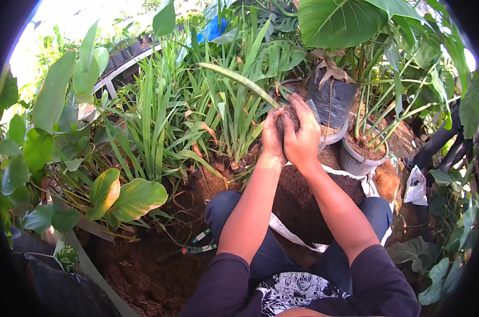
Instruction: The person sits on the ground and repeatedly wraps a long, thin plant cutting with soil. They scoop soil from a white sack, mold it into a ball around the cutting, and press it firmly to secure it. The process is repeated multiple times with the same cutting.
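Observation:
Both of my hands are cupped together around a dark clump of soil (290, 118), my left hand (272, 132) on its left side and my right hand (304, 132) on its right. A long, narrow, mottled green leaf (239, 79) rises from the clump and leans up to the left. Most of the clump is hidden by my palms and fingers, which are smeared with soil. Below my forearms, an open white sack (291, 232) full of dark potting soil (299, 202) stands between my knees.
Green-and-white handled garden tools (202, 249) lie on the ground left of my knee. Beyond my hands are a black plant bag (330, 97) and a grey pot (356, 160) with a large-leaved plant. Dense grassy plants (156, 119) fill the left. A white plastic bag (416, 186) lies at right.

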`<action>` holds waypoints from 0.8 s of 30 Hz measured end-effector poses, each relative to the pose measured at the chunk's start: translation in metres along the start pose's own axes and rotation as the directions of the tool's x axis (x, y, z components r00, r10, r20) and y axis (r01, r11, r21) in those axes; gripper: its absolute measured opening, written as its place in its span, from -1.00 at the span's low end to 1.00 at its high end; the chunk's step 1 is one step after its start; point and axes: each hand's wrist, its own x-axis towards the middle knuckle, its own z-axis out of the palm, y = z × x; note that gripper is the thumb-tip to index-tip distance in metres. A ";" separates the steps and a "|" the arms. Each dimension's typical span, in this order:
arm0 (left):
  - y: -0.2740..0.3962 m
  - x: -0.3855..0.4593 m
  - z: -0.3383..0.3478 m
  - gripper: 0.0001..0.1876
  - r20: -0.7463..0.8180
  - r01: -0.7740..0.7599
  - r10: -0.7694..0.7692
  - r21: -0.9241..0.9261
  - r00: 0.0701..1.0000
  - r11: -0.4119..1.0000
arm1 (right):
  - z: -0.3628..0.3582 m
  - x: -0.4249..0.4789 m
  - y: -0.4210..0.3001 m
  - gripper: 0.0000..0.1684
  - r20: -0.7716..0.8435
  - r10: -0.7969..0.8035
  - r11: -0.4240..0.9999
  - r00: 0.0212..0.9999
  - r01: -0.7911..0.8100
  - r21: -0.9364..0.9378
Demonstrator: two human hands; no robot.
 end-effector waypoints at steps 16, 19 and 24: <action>-0.005 0.005 -0.005 -0.52 0.027 0.037 -0.035 -0.086 0.999 0.996 | -0.012 0.008 0.002 -0.45 0.207 -0.065 0.998 0.976 0.066 0.005; 0.003 0.000 0.014 -0.40 -0.031 0.041 -0.045 -0.107 0.998 0.993 | -0.031 0.021 -0.011 -0.27 0.251 -0.141 0.988 0.958 0.150 -0.019; 0.000 0.000 0.010 -0.38 0.028 0.084 -0.080 -0.204 0.996 0.975 | -0.038 0.023 -0.005 -0.22 0.245 -0.272 0.961 0.931 0.277 0.014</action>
